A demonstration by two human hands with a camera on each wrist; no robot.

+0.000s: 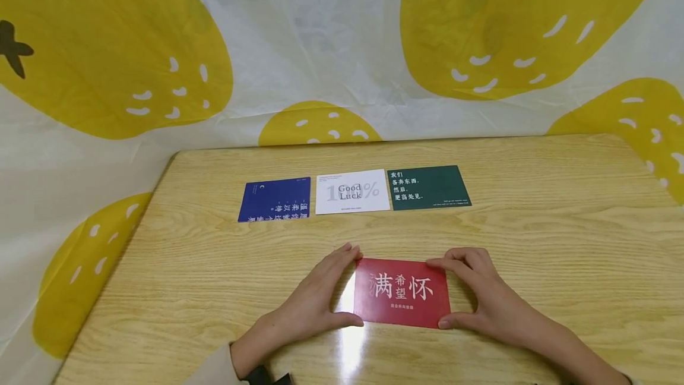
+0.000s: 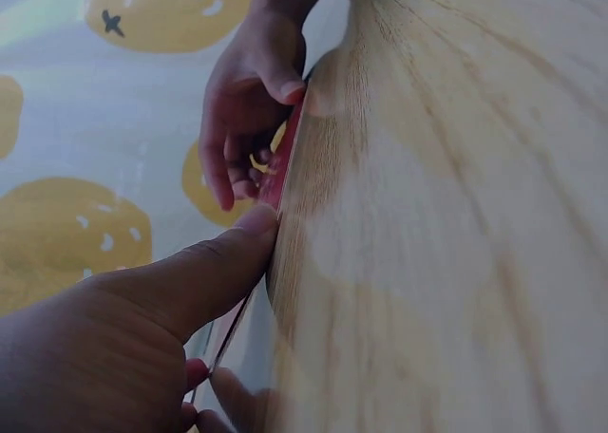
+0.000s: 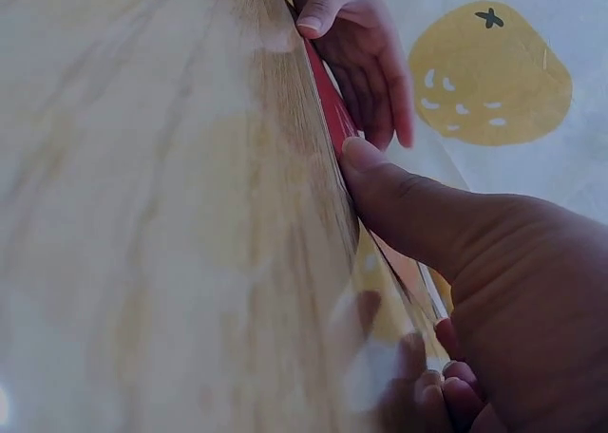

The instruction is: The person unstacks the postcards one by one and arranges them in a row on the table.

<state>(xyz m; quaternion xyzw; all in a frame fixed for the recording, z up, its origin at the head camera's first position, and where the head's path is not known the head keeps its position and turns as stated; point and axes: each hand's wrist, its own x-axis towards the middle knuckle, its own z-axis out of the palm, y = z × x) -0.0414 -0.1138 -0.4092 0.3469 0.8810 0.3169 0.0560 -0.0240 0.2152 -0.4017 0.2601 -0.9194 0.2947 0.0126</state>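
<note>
While the left hand point(image 1: 315, 296) pinches the red card point(image 1: 402, 314) at its left corners, thumb near and fingers far, the right hand point(image 1: 483, 296) grips the right corners likewise. The red card is on the near part of the desk point(image 1: 545, 195), print upright; whether it is slightly raised cannot be told. Beyond it, well apart, the blue card point(image 1: 275, 195), white card point(image 1: 352, 192) and green card point(image 1: 435, 188) form a row, left to right, the blue card's print inverted. Judged by layout, three cards are set out; the red card remains to be placed. Behind hangs a patterned cloth point(image 1: 331, 46).
</note>
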